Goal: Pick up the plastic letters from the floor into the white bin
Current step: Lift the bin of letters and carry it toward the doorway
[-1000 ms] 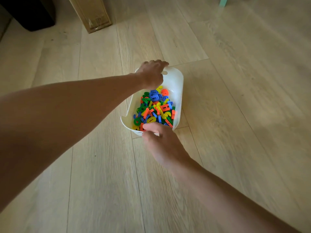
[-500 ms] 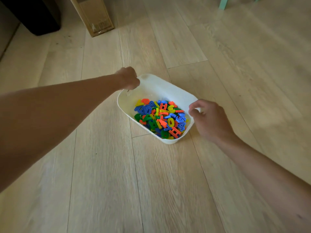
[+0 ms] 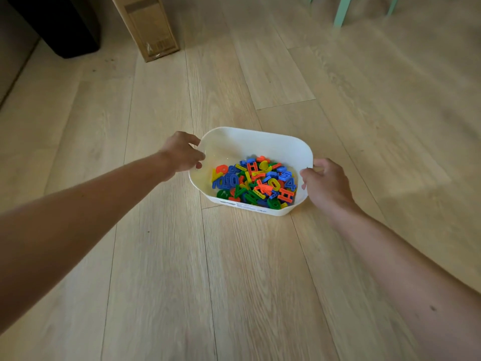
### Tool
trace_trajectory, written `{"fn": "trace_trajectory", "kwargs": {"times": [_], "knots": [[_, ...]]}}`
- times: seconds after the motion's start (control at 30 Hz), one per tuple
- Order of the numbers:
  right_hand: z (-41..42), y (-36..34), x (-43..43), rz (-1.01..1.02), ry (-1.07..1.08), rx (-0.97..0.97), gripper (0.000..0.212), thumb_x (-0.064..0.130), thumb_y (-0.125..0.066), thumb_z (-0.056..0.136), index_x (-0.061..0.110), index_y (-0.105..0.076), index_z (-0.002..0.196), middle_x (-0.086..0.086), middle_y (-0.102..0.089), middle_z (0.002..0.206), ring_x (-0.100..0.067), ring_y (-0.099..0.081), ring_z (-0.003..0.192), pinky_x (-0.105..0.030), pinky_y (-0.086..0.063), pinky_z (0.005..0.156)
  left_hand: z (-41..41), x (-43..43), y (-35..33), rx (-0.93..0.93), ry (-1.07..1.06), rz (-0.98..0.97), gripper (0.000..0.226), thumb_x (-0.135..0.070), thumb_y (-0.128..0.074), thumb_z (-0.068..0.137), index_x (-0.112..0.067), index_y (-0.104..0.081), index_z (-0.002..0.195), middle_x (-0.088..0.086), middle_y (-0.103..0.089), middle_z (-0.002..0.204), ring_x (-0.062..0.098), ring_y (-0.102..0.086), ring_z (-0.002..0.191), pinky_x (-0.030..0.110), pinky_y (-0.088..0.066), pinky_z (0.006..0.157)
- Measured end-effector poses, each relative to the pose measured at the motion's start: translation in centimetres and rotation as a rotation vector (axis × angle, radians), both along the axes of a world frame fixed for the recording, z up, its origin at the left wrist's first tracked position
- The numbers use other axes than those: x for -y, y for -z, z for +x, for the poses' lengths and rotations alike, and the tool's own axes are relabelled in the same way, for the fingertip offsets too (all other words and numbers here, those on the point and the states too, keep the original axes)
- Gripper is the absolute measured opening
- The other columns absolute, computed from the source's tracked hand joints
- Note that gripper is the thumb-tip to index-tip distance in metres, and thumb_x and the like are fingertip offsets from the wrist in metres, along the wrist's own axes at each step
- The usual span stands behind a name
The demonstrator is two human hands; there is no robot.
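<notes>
The white bin sits on the wooden floor in the middle of the view. It holds a heap of plastic letters in red, blue, green and yellow, piled toward its near right side. My left hand grips the bin's left rim, fingers curled over the edge. My right hand holds the right rim, thumb on the edge. No loose letters show on the floor around it.
A cardboard box leans at the back left beside a dark piece of furniture. Mint-green chair legs stand at the back right. Light wooden floor stretches all around the bin.
The bin has turned from lengthwise to crosswise and now lies flat. My right hand moved from the near end to the right rim; my left hand shifted to the left rim.
</notes>
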State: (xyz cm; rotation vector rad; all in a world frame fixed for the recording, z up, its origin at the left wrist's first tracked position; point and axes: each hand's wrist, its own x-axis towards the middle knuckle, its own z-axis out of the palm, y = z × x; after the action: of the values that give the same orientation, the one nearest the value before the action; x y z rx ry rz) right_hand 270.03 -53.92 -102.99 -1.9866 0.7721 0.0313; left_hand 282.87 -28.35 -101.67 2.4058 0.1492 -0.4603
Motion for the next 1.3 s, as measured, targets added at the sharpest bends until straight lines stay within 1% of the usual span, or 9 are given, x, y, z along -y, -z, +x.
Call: {"fn": "trace_trajectory", "kwargs": {"times": [0.2, 0.33, 0.43, 0.53, 0.83, 1.0, 1.13, 1.23, 1.3], "knots": [[-0.4, -1.0, 1.3, -0.042, 0.041, 0.034, 0.033, 0.024, -0.055, 0.090, 0.020, -0.057, 0.123, -0.005, -0.069, 0.110, -0.022, -0.063, 0.092, -0.029, -0.040, 0.069, -0.9, 1.6, -0.7, 0.017, -0.077, -0.132, 0.016, -0.015, -0.065, 0.089, -0.009, -0.071, 0.102, 0.011, -0.073, 0.085, 0.021, -0.067, 0.068, 0.041, -0.060, 0.084], [-2.0, -4.2, 2.8, -0.101, 0.085, 0.090, 0.040, 0.022, -0.057, 0.087, 0.017, -0.055, 0.126, -0.005, -0.067, 0.116, -0.025, -0.063, 0.101, -0.035, -0.049, 0.083, -2.1, 4.9, -3.5, 0.026, -0.145, -0.254, 0.034, -0.024, -0.067, 0.089, -0.006, -0.065, 0.117, 0.009, -0.067, 0.083, 0.021, -0.061, 0.063, 0.037, -0.056, 0.081], [-4.9, -8.8, 3.5, -0.098, 0.117, 0.082, 0.051, 0.025, -0.060, 0.084, 0.016, -0.050, 0.133, -0.008, -0.062, 0.120, -0.026, -0.061, 0.108, -0.043, -0.050, 0.095, -4.8, 7.3, -8.5, 0.022, -0.167, -0.267, 0.049, -0.036, -0.074, 0.075, -0.018, -0.063, 0.119, 0.012, -0.070, 0.104, 0.029, -0.068, 0.083, 0.038, -0.056, 0.083], [-8.3, -16.1, 4.5, -0.072, 0.155, 0.051, 0.056, 0.023, -0.062, 0.085, 0.016, -0.048, 0.138, -0.010, -0.061, 0.124, -0.022, -0.062, 0.108, -0.038, -0.049, 0.095, -8.8, 9.0, -15.7, -0.019, -0.187, -0.242, 0.054, -0.042, -0.071, 0.065, -0.022, -0.065, 0.116, 0.015, -0.069, 0.112, 0.035, -0.067, 0.103, 0.044, -0.057, 0.089], [-18.6, -47.5, 7.8, -0.066, 0.148, -0.029, 0.054, 0.021, -0.061, 0.087, 0.016, -0.049, 0.140, -0.012, -0.062, 0.117, -0.025, -0.060, 0.108, -0.035, -0.046, 0.093, -19.4, 12.0, -47.1, -0.116, -0.134, -0.184, 0.039, -0.031, -0.065, 0.088, -0.024, -0.062, 0.126, 0.007, -0.070, 0.100, 0.022, -0.064, 0.088, 0.027, -0.046, 0.071], [-23.5, -66.4, 9.2, -0.100, 0.210, -0.013, 0.055, 0.027, -0.057, 0.088, 0.018, -0.047, 0.142, -0.008, -0.061, 0.122, -0.023, -0.057, 0.115, -0.038, -0.046, 0.098, -22.4, 13.3, -66.7, -0.077, -0.003, -0.189, 0.040, -0.033, -0.065, 0.087, -0.025, -0.062, 0.126, 0.006, -0.070, 0.100, 0.028, -0.067, 0.095, 0.039, -0.055, 0.085], [-27.2, -77.2, 9.0, -0.100, 0.366, 0.053, 0.053, 0.025, -0.057, 0.088, 0.021, -0.049, 0.141, -0.005, -0.063, 0.118, -0.019, -0.060, 0.109, -0.035, -0.047, 0.096, -24.2, 14.3, -78.2, -0.033, 0.154, -0.220, 0.044, -0.040, -0.064, 0.084, -0.030, -0.062, 0.127, 0.004, -0.070, 0.101, 0.027, -0.068, 0.092, 0.039, -0.056, 0.083], [-28.6, -80.9, 8.8, -0.117, 0.440, 0.147, 0.050, 0.028, -0.054, 0.084, 0.022, -0.055, 0.134, -0.004, -0.067, 0.114, -0.018, -0.065, 0.104, -0.038, -0.053, 0.092, -24.5, 14.9, -82.5, 0.003, 0.212, -0.243, 0.046, -0.043, -0.065, 0.081, -0.030, -0.064, 0.124, 0.003, -0.070, 0.094, 0.026, -0.068, 0.090, 0.035, -0.054, 0.075], [-29.6, -83.2, 8.9, -0.135, 0.529, 0.189, 0.045, 0.022, -0.056, 0.088, 0.018, -0.057, 0.132, -0.005, -0.066, 0.117, -0.015, -0.062, 0.103, -0.031, -0.050, 0.093, -24.5, 15.9, -84.8, 0.015, 0.267, -0.290, 0.052, -0.049, -0.061, 0.071, -0.030, -0.067, 0.119, 0.002, -0.070, 0.088, 0.028, -0.069, 0.087, 0.037, -0.053, 0.078]]}}
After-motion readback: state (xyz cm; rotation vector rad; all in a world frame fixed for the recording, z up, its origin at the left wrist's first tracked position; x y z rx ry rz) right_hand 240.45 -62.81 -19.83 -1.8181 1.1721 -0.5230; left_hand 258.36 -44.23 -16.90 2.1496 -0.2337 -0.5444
